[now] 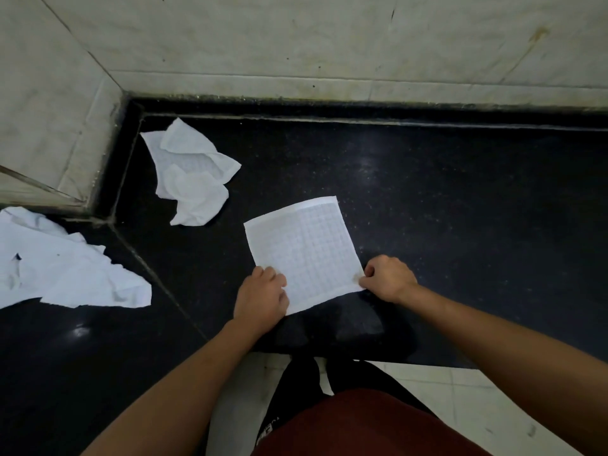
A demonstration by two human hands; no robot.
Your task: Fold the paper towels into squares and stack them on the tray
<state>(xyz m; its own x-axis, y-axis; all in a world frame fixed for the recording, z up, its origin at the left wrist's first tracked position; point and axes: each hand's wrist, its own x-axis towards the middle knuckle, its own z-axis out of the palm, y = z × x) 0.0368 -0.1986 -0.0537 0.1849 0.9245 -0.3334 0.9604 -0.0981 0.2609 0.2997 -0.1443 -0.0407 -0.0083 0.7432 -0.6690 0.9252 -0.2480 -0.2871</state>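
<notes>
Left grip [263, 297]: closed on the near-left corner of the flat towel [306, 251], fingers curled on its upper face, thumb laid along its near edge.

Right grip [388, 279]: closed on the near-right corner of the same towel, the corner pinched between thumb and curled fingers.

Flat towel: white paper, roughly square, lying spread on the counter [460, 209] at centre, turned slightly so that one corner points far right. Its face is embossed with a fine grid of small squares. A plain, smooth band runs along the far and left edges.

Far wad [194, 172]: white paper towel, crumpled, with soft folds and curled corners. It lies on the counter to the far left of the flat towel, well apart from it and near the inner corner of the wall [296, 37].

Left wad [65, 271]: white paper towel, crumpled and wider, with torn-looking ragged edges, lying at the left edge of the view. Whether it is one sheet or several cannot be told.

Count: one flat towel, two crumpled wads, two grips.

Counter: black polished stone, finely speckled, glossy, with a raised black lip at the far edge.

Wall: pale, stained tiles.

Floor [460, 390]: pale tiles, below the near edge of the counter.
</notes>
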